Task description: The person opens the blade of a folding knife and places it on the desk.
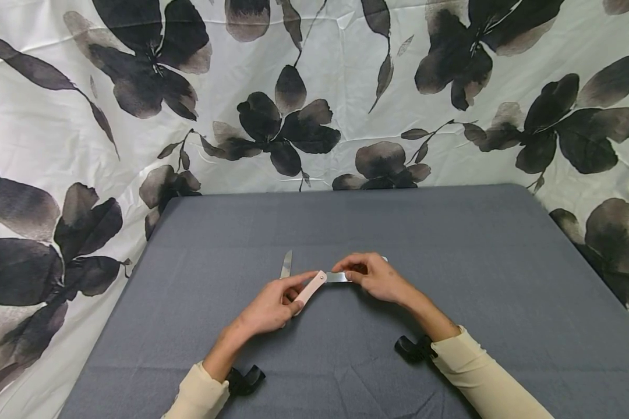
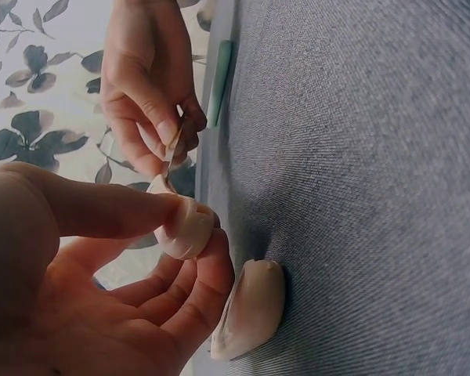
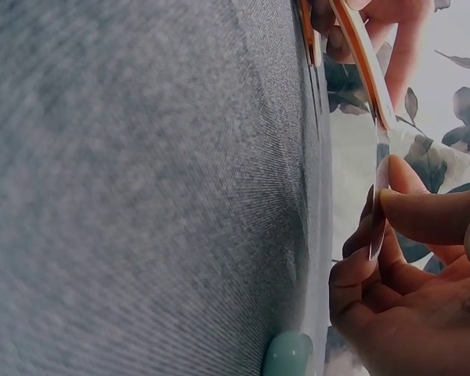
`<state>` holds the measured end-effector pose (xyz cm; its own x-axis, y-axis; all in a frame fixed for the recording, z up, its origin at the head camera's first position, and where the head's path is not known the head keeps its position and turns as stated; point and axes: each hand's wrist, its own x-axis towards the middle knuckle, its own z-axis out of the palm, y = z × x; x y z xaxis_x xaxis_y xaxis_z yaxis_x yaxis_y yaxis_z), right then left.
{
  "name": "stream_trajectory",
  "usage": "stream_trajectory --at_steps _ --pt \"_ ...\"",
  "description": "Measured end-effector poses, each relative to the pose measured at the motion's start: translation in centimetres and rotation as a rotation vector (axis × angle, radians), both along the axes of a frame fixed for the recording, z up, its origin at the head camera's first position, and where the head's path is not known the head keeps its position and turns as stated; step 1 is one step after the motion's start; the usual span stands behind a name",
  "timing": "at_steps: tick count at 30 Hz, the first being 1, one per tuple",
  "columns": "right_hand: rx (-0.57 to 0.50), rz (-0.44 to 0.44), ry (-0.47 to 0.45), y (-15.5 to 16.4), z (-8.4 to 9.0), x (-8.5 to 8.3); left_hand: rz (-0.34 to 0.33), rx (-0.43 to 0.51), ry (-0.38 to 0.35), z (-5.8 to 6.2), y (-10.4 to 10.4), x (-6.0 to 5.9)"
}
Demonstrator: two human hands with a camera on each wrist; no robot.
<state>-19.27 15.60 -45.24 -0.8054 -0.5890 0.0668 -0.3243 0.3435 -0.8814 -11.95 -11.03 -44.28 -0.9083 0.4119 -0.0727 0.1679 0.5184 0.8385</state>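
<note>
In the head view, near the middle of the frame, the left hand (image 1: 272,305) pinches the pale pink handle (image 1: 311,287) of a folding knife between thumb and fingers, while the right hand (image 1: 374,276) pinches its steel blade (image 1: 338,277) at the other end, the knife held just above the grey surface (image 1: 451,244). A second blade (image 1: 286,265) lies on the surface just behind the left hand.

The left wrist view shows what the head view hides: the rounded butt of the handle (image 2: 186,229) gripped at the fingertips, another pale handle piece (image 2: 251,309) lying on the cloth below it, and a mint-green piece (image 2: 218,82) lying beyond the right hand (image 2: 145,78). The right wrist view shows the blade (image 3: 378,196) edge-on between thumb and fingers, with a mint-green rounded end (image 3: 288,356) at the lower edge.

A floral drape (image 1: 314,87) hangs behind.
</note>
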Motion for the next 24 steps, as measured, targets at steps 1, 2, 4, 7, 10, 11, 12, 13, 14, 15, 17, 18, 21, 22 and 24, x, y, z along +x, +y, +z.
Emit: stream_trajectory --at_steps 1,2,4,7,10,11,12,13,14,15,17,18,21,22,24 --pt "0.001 0.0 0.001 0.01 0.04 0.0 -0.003 -0.003 0.001 0.01 -0.01 -0.01" --pt "-0.001 0.0 0.003 0.02 0.07 0.02 -0.005 -0.005 0.0 0.03 -0.01 -0.02" --pt "-0.003 0.007 0.019 0.04 0.05 0.0 -0.01 -0.007 -0.002 0.11 -0.01 -0.02" --pt "-0.006 0.012 0.026 0.05 0.11 0.0 -0.017 -0.008 -0.01 0.24 -0.02 -0.02" --pt "0.002 0.016 0.019 0.11 0.29 0.03 -0.027 -0.01 -0.019 0.32 -0.04 -0.03" --pt "0.005 0.016 0.017 0.13 0.34 0.03 -0.028 -0.011 -0.02 0.34 -0.04 -0.04" --pt "0.008 0.02 0.019 0.15 0.38 0.01 -0.03 -0.014 -0.021 0.36 -0.03 -0.05" --pt "0.009 0.022 0.019 0.18 0.43 0.0 -0.031 -0.017 -0.019 0.38 -0.03 -0.06" --pt "0.009 0.024 0.021 0.2 0.48 -0.01 -0.033 -0.019 -0.018 0.4 -0.02 -0.07" --pt "0.008 0.024 0.025 0.22 0.53 -0.01 -0.034 -0.021 -0.017 0.42 0.0 -0.09" --pt "0.009 0.025 0.037 0.26 0.62 -0.02 -0.036 -0.028 -0.011 0.45 0.03 -0.11" --pt "0.009 0.026 0.04 0.28 0.65 -0.03 -0.039 -0.031 -0.007 0.45 0.05 -0.12" --pt "0.013 0.03 0.052 0.32 0.66 -0.07 -0.048 -0.033 -0.001 0.47 0.07 -0.14" --pt "0.013 0.032 0.052 0.33 0.63 -0.08 -0.052 -0.034 0.001 0.48 0.08 -0.15" --pt "0.014 0.035 0.054 0.33 0.59 -0.09 -0.06 -0.03 0.001 0.49 0.06 -0.18"
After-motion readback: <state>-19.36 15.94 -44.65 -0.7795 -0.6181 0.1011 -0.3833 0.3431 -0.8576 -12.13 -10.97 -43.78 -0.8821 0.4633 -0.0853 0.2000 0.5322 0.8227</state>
